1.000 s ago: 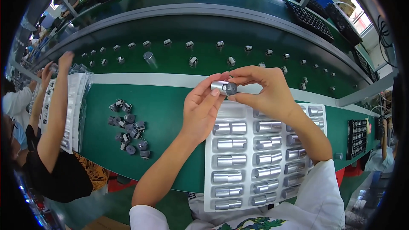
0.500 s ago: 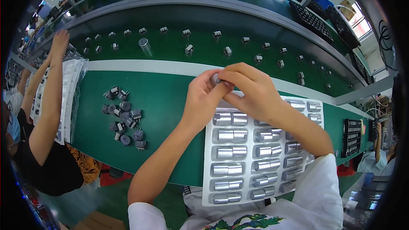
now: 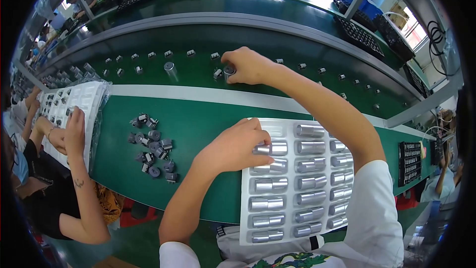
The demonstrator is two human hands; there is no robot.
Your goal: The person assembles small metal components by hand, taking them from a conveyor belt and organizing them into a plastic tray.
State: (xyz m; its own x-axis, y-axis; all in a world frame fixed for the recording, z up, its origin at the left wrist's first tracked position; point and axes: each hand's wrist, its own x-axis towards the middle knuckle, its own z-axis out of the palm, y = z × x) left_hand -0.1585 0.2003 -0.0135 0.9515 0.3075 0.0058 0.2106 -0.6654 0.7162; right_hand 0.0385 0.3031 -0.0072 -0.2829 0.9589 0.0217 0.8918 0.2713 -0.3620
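Observation:
My right hand (image 3: 250, 67) reaches over the far green strip, its fingers closed around an upright silver metal cylinder (image 3: 229, 71). Small metal-and-white parts (image 3: 217, 73) stand close to that hand. Over the upper left of a white moulded tray (image 3: 291, 188), my left hand (image 3: 230, 148) has its thumb and fingers on another silver cylinder (image 3: 272, 148), which lies in a pocket. Rows of similar stepped cylinders (image 3: 311, 182) fill the tray's other visible pockets. The top-left pocket holds nothing. My right forearm covers part of the tray's far right side.
A loose heap of grey round parts with metal brackets (image 3: 154, 146) lies left of my left hand. Another silver cylinder (image 3: 170, 71) stands on the far strip. A co-worker's hand (image 3: 75, 131) is over a white tray at left. A metal rail (image 3: 198, 17) runs behind.
My hands were together above the tray's far edge. Now the right has gone out to the far strip with a cylinder, and the left has come down onto the tray. The co-worker's raised arm has lowered.

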